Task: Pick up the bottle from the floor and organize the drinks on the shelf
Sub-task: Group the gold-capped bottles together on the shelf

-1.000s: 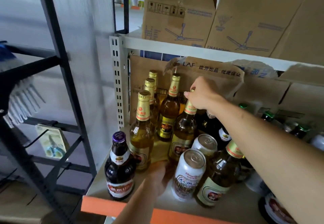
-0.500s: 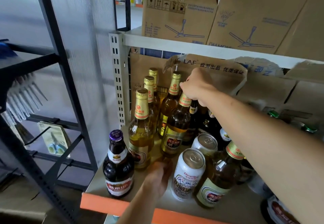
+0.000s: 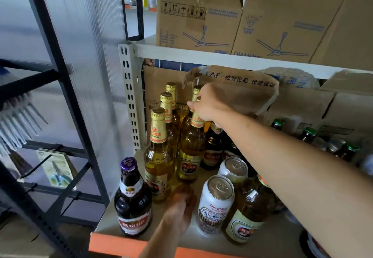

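Gripping the gold-foil neck of a pale beer bottle [image 3: 191,146] with the right hand [image 3: 210,106], fingers closed around its top, among matching bottles at the shelf's [image 3: 113,217] far left. Resting the left hand [image 3: 179,207] loosely curled on the shelf board, just near of that bottle. Crowding close: a dark purple-capped bottle [image 3: 132,201] left, two cans [image 3: 216,205] right, cardboard boxes [image 3: 242,90] behind.

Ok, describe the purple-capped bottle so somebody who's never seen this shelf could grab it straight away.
Find the shelf with the orange front edge and go to its front left corner. The dark bottle stands there alone, left of the left hand. Its purple cap and short brown body set it apart from the tall gold-foiled bottles behind it.
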A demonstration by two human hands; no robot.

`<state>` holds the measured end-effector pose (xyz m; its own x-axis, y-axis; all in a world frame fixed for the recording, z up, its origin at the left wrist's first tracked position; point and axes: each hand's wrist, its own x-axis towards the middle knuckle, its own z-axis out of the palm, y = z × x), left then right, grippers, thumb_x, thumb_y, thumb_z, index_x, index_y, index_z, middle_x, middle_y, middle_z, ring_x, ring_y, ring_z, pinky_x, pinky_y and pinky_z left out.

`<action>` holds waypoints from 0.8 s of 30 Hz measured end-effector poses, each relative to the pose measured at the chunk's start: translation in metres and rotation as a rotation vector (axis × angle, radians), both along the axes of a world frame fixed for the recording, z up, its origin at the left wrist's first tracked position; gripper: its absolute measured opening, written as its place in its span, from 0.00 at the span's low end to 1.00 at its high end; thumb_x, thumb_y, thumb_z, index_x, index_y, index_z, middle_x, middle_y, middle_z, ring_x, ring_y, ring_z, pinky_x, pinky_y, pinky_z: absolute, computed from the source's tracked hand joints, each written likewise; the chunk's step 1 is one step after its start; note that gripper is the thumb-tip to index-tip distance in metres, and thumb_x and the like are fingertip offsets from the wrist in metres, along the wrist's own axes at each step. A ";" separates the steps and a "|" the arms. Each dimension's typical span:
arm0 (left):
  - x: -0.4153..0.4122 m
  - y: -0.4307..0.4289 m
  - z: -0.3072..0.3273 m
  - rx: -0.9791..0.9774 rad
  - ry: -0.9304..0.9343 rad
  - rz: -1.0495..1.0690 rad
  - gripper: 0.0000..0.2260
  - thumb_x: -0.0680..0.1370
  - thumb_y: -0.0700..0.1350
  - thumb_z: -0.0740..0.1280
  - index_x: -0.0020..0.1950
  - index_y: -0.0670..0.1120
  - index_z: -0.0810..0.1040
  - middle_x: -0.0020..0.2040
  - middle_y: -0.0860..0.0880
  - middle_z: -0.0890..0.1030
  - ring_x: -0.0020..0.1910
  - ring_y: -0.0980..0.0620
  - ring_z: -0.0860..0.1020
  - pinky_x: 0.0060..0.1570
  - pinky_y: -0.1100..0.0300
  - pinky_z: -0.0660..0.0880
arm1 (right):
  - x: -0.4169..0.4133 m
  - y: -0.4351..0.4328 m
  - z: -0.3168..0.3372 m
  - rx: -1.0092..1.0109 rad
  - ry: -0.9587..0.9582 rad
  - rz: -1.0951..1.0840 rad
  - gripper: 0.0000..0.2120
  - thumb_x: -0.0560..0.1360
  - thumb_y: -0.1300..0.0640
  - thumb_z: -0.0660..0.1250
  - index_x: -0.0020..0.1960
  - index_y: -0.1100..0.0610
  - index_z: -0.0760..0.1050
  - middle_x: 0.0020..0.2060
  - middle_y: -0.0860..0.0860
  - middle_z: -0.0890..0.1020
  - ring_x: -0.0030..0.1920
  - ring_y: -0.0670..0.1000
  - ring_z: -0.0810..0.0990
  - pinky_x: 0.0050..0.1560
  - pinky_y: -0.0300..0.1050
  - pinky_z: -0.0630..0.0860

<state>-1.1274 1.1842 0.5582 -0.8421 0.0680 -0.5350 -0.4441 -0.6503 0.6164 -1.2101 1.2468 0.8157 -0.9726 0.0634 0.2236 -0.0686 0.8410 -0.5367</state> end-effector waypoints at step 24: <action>0.109 -0.019 0.041 -0.327 0.038 -0.039 0.11 0.78 0.30 0.56 0.44 0.36 0.78 0.32 0.41 0.81 0.32 0.47 0.78 0.30 0.61 0.78 | 0.156 0.152 -0.010 -0.291 -0.136 0.268 0.13 0.69 0.45 0.73 0.51 0.46 0.80 0.42 0.44 0.84 0.43 0.42 0.82 0.42 0.49 0.79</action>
<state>-1.0185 1.1647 0.5992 -0.8618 -0.0694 -0.5024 -0.4378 -0.3982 0.8061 -1.0543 1.3988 0.8060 -0.9828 -0.1544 0.1017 -0.1762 0.6152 -0.7684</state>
